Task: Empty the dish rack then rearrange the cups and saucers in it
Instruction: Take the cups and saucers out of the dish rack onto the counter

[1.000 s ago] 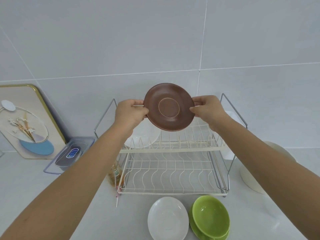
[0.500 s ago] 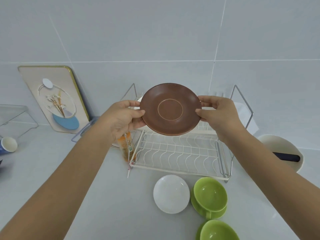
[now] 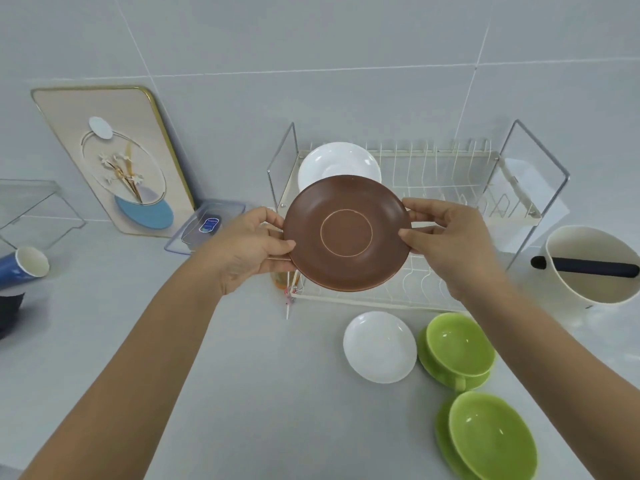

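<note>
Now my left hand point(image 3: 247, 249) grips the brown saucer point(image 3: 347, 233) at nine o'clock and my right hand point(image 3: 446, 239) at three, level above the dish rack point(image 3: 450, 174), probably so it does not slip; one white saucer point(image 3: 337, 164) stands inside.

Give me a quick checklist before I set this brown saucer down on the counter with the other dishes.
1. Grip: left hand and right hand each pinch an edge of the brown saucer: ok.
2. Saucer clear of the dish rack: held in front of it, but whether it touches the wires is hidden: cannot tell.
3. Free counter space: bare patch left of the white saucer: ok.
4. Nearby dishes: two green cups on green saucers sit to the right, away from that patch: ok.
5. Rack emptied: a white dish remains in the upper tier: not ok.
</note>
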